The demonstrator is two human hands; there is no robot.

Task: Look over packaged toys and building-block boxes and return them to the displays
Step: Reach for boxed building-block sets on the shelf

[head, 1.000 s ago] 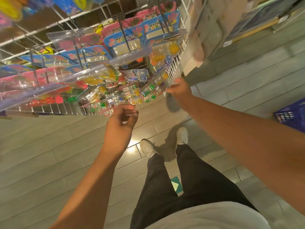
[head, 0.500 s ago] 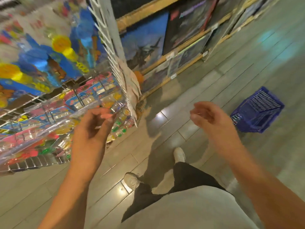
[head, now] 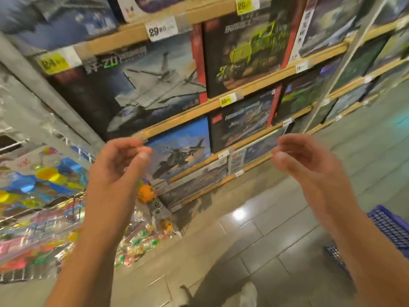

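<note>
Both raised mid-frame, palms facing in, well apart. L hand (head: 120, 165) and R hand (head: 309, 165): fingers loosely curled, holding nothing. Boxes (head: 179, 149) on wood shelves (head: 254, 85) behind, centre to upper right. Packaged toys (head: 44, 196) lower left. Blue basket (head: 389, 227) at right edge.

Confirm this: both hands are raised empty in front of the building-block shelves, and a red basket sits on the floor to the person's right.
One detail is wrong: the basket is blue, not red, as the head view shows. The rest stands: the left hand and right hand are raised empty before the building-block shelves, and the basket sits on the floor to the person's right.
</note>
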